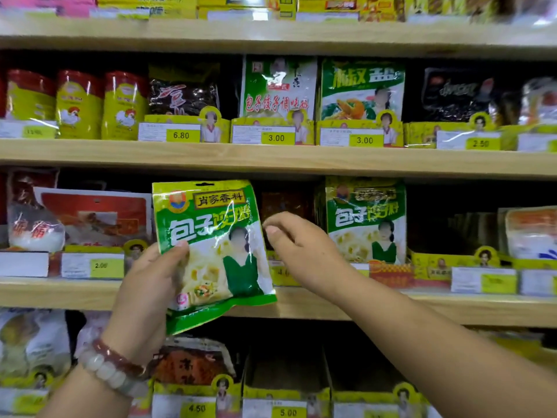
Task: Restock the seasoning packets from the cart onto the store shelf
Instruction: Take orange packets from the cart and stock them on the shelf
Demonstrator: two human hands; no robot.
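**A green packet held up before its slot on the shelf**

Nearest to the camera, the left hand (150, 276) grips a green seasoning packet (211, 248) by its lower left side, the thumb pressed on the front and the fingers behind. The packet stands nearly upright with its top leaning a little to the left, and its printed face is toward the person, probably so the label can be compared with the goods on the shelf. A bead bracelet (111, 366) sits on this wrist.

Just to the right, the right hand (297, 245) holds nothing. Its fingers are loosely bent and reach toward the dark gap (286, 206) behind the packet, perhaps to make room there.

Further back, on the same wooden shelf (452, 306), matching green packets (366, 221) stand in a yellow display box (391, 274) right of the gap. This suggests the held packet belongs in or beside that place. Price tags (275, 137) run along the shelf above. The cart is not in view.
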